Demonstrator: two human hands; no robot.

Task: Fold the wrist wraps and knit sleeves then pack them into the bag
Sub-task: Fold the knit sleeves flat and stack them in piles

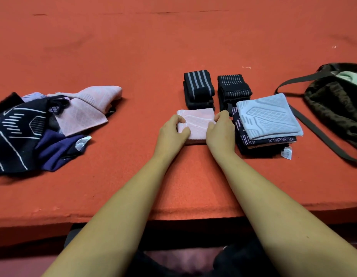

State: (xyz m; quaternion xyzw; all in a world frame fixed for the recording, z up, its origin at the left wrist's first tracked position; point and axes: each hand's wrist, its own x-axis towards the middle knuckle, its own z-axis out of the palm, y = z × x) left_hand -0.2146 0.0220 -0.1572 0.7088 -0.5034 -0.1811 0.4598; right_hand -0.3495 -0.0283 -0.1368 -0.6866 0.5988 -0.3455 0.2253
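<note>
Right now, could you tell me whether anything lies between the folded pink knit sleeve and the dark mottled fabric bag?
Yes. The stack of folded sleeves topped by a light blue one sits directly between the folded pink knit sleeve and the dark mottled fabric bag; its dark strap lies beyond the stack.

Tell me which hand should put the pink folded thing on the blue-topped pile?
Probably the right hand: it grips the pink sleeve on the side next to the stack; the left hand would have to cross over.
</note>
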